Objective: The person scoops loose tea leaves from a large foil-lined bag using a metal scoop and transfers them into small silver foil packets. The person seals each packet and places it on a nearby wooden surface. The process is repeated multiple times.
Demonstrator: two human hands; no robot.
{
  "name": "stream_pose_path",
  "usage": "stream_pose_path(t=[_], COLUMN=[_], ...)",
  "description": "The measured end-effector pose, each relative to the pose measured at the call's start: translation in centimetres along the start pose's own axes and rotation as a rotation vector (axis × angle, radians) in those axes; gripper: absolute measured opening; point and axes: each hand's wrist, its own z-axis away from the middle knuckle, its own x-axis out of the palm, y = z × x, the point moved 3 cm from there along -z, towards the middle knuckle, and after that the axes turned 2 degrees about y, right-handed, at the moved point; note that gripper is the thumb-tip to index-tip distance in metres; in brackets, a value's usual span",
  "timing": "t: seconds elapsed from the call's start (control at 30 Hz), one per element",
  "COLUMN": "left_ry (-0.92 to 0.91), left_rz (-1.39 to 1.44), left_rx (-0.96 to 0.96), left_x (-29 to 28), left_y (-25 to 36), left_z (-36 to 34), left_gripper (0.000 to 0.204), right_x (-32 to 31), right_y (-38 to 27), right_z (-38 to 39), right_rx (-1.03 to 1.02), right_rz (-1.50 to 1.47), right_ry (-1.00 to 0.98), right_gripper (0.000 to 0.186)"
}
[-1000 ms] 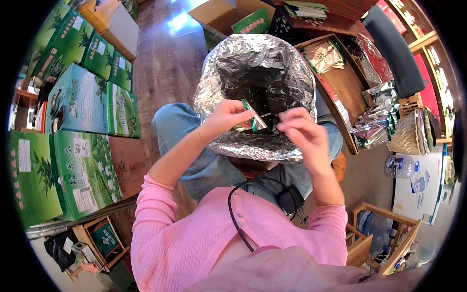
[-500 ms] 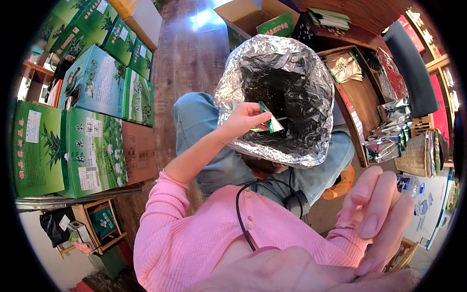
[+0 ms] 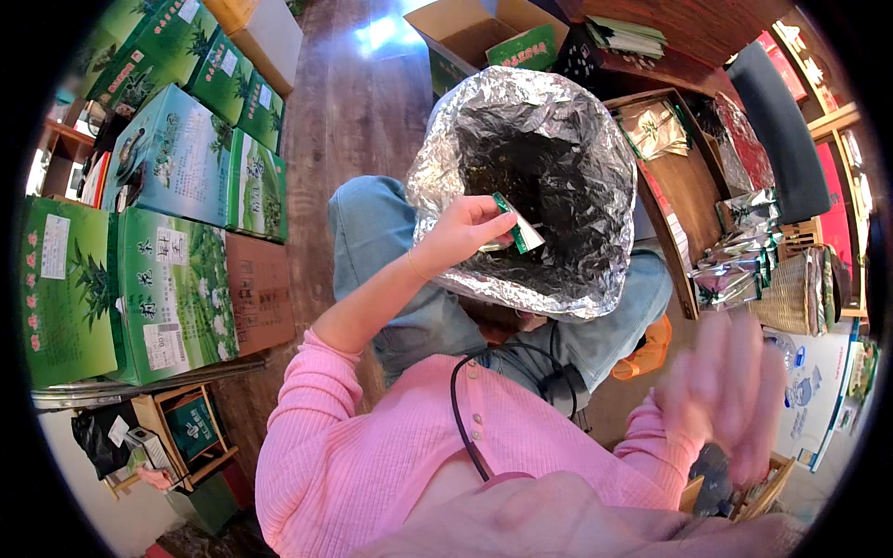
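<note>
My left hand (image 3: 465,225) reaches over the near left part of a foil-lined container (image 3: 442,130) between my jeans-clad legs, gripping a small green and white packet (image 3: 521,231) between thumb and fingers. Dark loose material (image 3: 507,172) lies inside the crumpled foil. My right hand (image 3: 727,386) is raised off to my right, close to the camera and away from the container, its fingers smeared by motion.
Green cartons (image 3: 167,288) are stacked at the left. Behind the container stands an open cardboard box (image 3: 451,28). At the right are a wooden tray (image 3: 684,186) with packets, silver pouches (image 3: 730,284), a woven basket (image 3: 791,293) and a dark chair (image 3: 772,130).
My right hand has left the container and swung out to the lower right toward the camera. My left hand still holds the packet. The view has shifted, so the scene appears farther right.
</note>
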Motion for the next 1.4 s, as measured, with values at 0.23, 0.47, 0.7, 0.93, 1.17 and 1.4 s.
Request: stream_pose_path(t=[0.23, 0.47, 0.7, 0.93, 1.17, 1.4], left_ry=[-0.030, -0.006, -0.016, 0.010, 0.093, 0.206], left_rz=[0.036, 0.075, 0.061, 0.012, -0.343, -0.444], left_rx=[0.162, 0.173, 0.164, 0.126, 0.338, 0.405], left_x=[1.4, 1.1, 1.4, 1.8, 2.6, 2.8], left_y=[1.8, 0.7, 0.0, -1.1, -0.3, -0.1], left_z=[1.8, 2.1, 1.8, 0.8, 0.8, 0.7], left_gripper=[0.021, 0.018, 0.013, 0.011, 0.010, 0.008], right_x=[-1.4, -0.5, -0.9, -1.8, -2.7, -2.9], right_y=[16.7, 19.1, 19.7, 20.0, 20.5, 19.3], right_z=[0.0, 1.1, 2.2, 2.4, 1.4, 0.3], right_rx=[0.178, 0.331, 0.356, 0.328, 0.224, 0.156], right_rz=[0.550, 0.163, 0.081, 0.108, 0.447, 0.518], right_ry=[0.139, 0.178, 0.186, 0.214, 0.285, 0.321], right_gripper=[0.032, 0.033, 0.033, 0.037, 0.029, 0.026])
